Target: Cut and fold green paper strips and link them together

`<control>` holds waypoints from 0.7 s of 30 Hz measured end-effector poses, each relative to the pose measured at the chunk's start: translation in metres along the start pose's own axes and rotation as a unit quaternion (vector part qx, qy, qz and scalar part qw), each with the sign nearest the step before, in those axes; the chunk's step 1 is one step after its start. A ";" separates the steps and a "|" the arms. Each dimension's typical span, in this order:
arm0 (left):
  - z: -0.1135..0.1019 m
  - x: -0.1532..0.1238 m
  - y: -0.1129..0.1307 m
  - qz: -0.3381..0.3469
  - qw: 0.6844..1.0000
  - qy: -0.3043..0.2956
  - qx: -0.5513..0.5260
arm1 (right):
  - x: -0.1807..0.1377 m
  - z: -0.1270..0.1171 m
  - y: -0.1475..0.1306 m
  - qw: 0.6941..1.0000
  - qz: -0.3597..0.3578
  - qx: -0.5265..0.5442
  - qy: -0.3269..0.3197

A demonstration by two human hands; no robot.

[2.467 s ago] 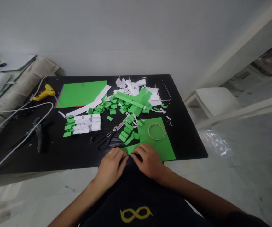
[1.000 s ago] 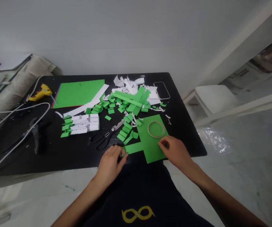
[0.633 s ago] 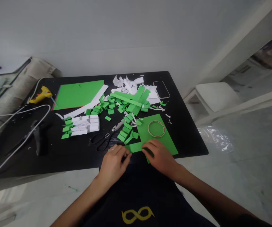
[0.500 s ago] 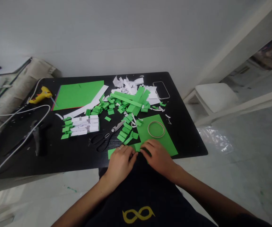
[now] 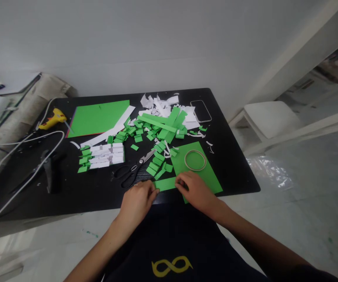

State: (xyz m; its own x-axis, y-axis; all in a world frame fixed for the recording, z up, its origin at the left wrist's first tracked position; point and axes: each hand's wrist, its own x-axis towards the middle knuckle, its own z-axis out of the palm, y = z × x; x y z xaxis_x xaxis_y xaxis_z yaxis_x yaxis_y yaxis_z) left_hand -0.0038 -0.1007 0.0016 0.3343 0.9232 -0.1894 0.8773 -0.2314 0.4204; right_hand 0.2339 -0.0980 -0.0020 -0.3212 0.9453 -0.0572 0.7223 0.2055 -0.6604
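A green paper strip (image 5: 165, 183) lies at the near edge of the black table (image 5: 98, 188). My left hand (image 5: 136, 201) pinches its left end and my right hand (image 5: 195, 192) pinches its right end. Just right of the strip lies a green sheet (image 5: 204, 174) with a ring of tape (image 5: 195, 160) on it. Black-handled scissors (image 5: 132, 170) lie just beyond my left hand.
Several cut green pieces (image 5: 157, 162) and green and white scraps (image 5: 163, 121) cover the table's middle. White folded pieces (image 5: 105, 153), a large green sheet (image 5: 100, 116), a phone (image 5: 201, 111), a yellow glue gun (image 5: 51, 118) and a white cable (image 5: 24, 172) lie around. A white stool (image 5: 270, 121) stands right.
My right hand went out to the green sheet near the tape ring, then came back to the strip. Both hands now hold the strip's ends slightly further apart.
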 end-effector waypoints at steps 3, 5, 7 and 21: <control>-0.007 -0.006 -0.013 -0.009 1.000 -0.003 0.010 | 0.000 -0.002 -0.001 1.000 0.002 0.008 0.000; -0.011 -0.010 -0.021 -0.026 1.000 -0.010 0.014 | 0.000 -0.003 -0.002 1.000 0.000 0.013 -0.002; -0.017 -0.014 -0.028 -0.048 0.999 -0.019 0.015 | 0.001 -0.003 -0.002 1.000 0.002 0.015 -0.003; -0.049 -0.028 -0.075 -0.127 0.987 -0.054 -0.077 | 0.001 -0.003 0.001 1.000 0.002 0.016 -0.003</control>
State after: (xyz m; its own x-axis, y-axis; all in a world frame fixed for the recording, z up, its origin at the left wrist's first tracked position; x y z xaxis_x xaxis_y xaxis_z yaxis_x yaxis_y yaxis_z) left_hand -0.0962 -0.0937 0.0188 0.1518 0.9058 -0.3955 0.8777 0.0605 0.4753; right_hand 0.2362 -0.0957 -0.0001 -0.3218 0.9447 -0.0638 0.7039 0.1936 -0.6834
